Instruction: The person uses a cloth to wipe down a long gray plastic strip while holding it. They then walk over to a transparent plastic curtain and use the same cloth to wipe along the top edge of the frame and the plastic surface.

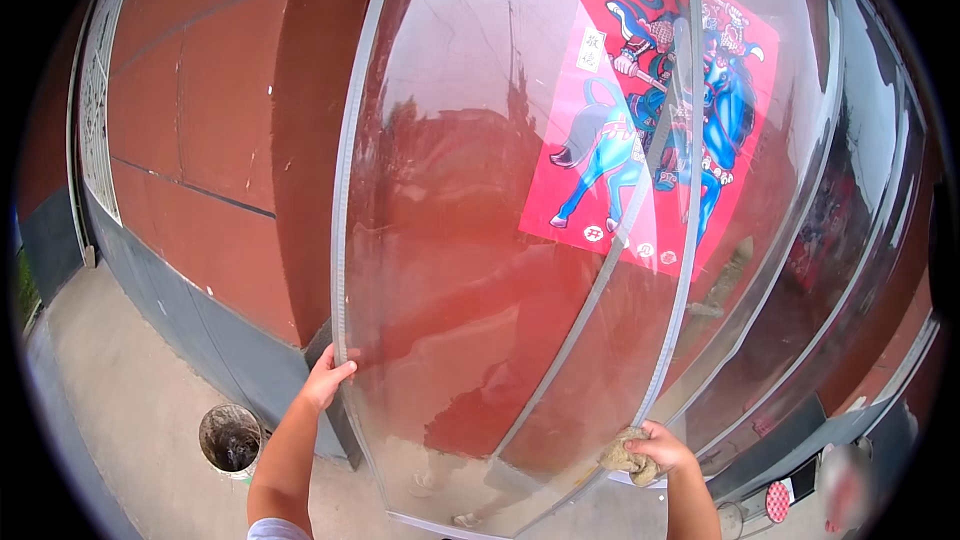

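A tall transparent plastic strip curtain [465, 300] with pale edge bands hangs before me. My left hand [330, 377] pinches its left edge band between thumb and fingers. At the lower right, my right hand [664, 446] grips a crumpled tan cloth [630, 456] against the band of the curtain's right side. Behind the clear plastic, a red poster [577, 187] shows a figure riding a blue horse. Reflections of sky and trees lie across the sheet.
A dirty bucket [231, 439] stands on the concrete floor at lower left, beside a red and grey wall [202, 240]. More curtain panels [832, 225] hang to the right. A red patterned round stool seat [778, 502] and a blurred person [844, 487] are at lower right.
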